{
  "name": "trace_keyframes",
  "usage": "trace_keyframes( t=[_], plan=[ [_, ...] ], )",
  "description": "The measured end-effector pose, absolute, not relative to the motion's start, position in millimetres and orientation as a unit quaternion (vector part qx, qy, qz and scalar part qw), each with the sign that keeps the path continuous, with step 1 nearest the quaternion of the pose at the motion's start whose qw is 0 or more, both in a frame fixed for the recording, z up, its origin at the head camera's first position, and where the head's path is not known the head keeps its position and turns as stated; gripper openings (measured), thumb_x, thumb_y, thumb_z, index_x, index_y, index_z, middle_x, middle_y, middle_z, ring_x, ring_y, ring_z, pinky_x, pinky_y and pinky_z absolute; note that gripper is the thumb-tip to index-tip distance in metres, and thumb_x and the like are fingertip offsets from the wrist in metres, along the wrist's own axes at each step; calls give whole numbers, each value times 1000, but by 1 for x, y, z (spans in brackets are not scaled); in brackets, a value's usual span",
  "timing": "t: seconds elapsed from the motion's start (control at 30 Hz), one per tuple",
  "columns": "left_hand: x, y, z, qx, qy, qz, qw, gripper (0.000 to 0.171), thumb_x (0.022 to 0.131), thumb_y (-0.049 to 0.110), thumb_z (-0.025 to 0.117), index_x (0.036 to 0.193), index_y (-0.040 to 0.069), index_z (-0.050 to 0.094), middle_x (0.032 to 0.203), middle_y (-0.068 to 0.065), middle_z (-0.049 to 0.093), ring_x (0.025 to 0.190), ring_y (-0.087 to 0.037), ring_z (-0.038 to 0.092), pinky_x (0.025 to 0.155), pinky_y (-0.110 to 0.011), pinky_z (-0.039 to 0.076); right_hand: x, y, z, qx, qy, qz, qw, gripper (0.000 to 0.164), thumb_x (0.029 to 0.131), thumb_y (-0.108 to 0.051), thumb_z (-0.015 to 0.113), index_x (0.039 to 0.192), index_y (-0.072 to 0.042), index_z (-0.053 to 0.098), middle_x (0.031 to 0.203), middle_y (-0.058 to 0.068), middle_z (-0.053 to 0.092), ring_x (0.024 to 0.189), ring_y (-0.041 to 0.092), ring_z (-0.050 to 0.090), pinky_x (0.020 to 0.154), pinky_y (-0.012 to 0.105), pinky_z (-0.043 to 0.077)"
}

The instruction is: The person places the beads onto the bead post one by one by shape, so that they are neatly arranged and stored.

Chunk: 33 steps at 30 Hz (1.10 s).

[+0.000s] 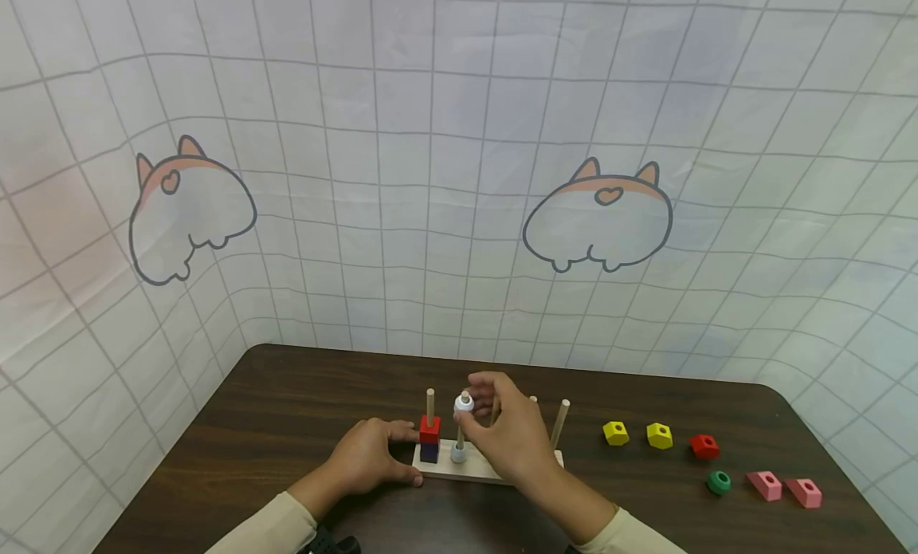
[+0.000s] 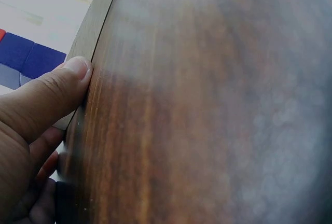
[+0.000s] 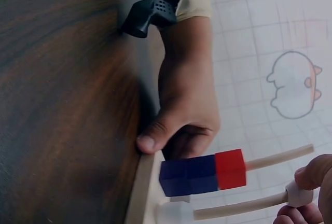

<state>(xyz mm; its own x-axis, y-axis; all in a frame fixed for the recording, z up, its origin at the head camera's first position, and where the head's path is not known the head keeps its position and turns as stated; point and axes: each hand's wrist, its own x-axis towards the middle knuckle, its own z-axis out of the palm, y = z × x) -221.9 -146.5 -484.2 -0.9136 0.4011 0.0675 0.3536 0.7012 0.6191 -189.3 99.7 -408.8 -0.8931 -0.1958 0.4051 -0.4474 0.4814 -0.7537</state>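
Observation:
A wooden peg board (image 1: 466, 468) stands on the table with upright pegs. My left hand (image 1: 367, 456) grips its left end, the thumb (image 2: 75, 71) against the front edge. Dark blue blocks (image 3: 189, 176) with a red block (image 3: 231, 168) on top sit on the leftmost peg. On the second peg, one white bead (image 1: 458, 453) rests at the base. My right hand (image 1: 511, 434) pinches another white bead (image 3: 299, 195) around the top of that same peg. The right hand partly hides the pegs farther right.
To the right of the board lie two yellow blocks (image 1: 660, 436), a red block (image 1: 704, 447), a green ring-shaped bead (image 1: 719, 482) and two pink blocks (image 1: 804, 493), each with a hole. A white grid-patterned curtain (image 1: 459, 179) hangs behind the dark wooden table (image 1: 308, 387).

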Motion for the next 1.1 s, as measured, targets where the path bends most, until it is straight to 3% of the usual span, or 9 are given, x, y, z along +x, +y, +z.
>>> trace_keyframes(
  t=[0.27, 0.57, 1.1],
  plan=[
    [-221, -146, -483, 210, 920, 328, 35, 57, 67, 44, 95, 116, 18, 80, 131, -12, 68, 124, -40, 60, 101, -59, 47, -189, 100, -426, 171, -838, 508, 105, 62, 85, -7, 83, 137, -6, 49, 107, 2, 73, 89, 12, 71, 73, 25, 58],
    [-220, -146, -483, 204, 919, 335, 35, 57, 67, 45, 95, 116, 21, 80, 129, -13, 69, 123, -39, 61, 101, -59, 47, -191, 98, -441, 155, -835, 523, 74, 52, 86, -7, 81, 129, -6, 53, 107, 4, 71, 88, 13, 70, 73, 24, 58],
    [-220, -146, -483, 206, 920, 332, 31, 56, 67, 45, 95, 115, 22, 80, 130, -12, 69, 123, -40, 61, 99, -59, 48, -192, 98, -458, 160, -843, 509, 69, 58, 83, -7, 83, 131, -3, 50, 105, 5, 72, 87, 14, 69, 74, 24, 57]
  ],
)
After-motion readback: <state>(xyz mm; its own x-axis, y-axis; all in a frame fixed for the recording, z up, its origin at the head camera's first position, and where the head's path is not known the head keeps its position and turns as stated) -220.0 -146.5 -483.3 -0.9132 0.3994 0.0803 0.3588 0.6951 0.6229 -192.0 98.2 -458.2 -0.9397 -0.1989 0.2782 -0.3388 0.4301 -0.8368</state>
